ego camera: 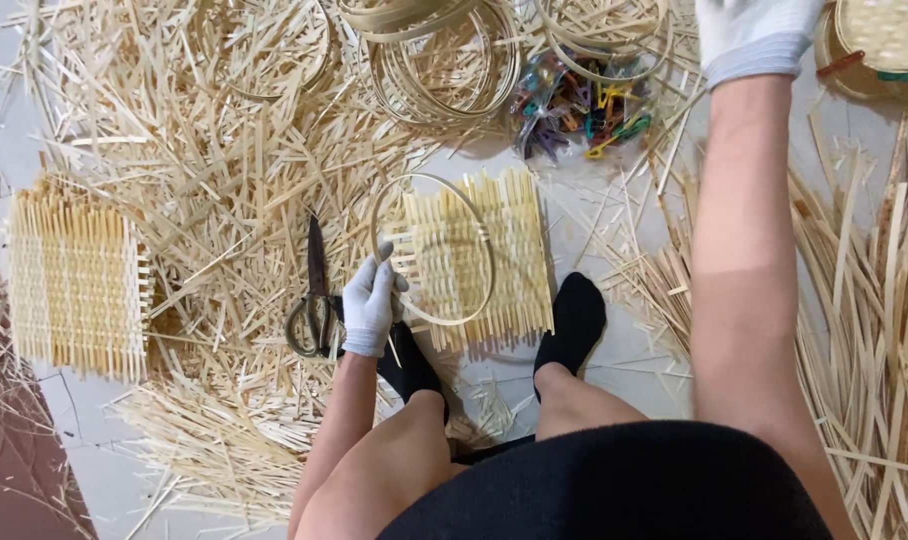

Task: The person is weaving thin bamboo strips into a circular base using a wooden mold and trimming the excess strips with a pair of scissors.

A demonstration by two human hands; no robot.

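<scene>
My left hand (371, 303), in a white glove, grips the left rim of a thin bamboo hoop (487, 262) that lies over a woven bamboo mat (509, 240) on the floor between my feet. My right hand (749, 35), also gloved, is stretched far forward to the top right, near a stack of woven round trays (889, 45); its fingers run out of the picture, so what it holds is hidden. My feet in black socks (574, 315) rest at the mat's near edge.
Scissors (315, 290) lie just left of my left hand. A second woven mat (74, 280) sits at the far left. Coiled bamboo hoops (444, 60) and a bag of coloured clips (579, 105) lie at the back. Loose bamboo strips (204, 140) cover the floor.
</scene>
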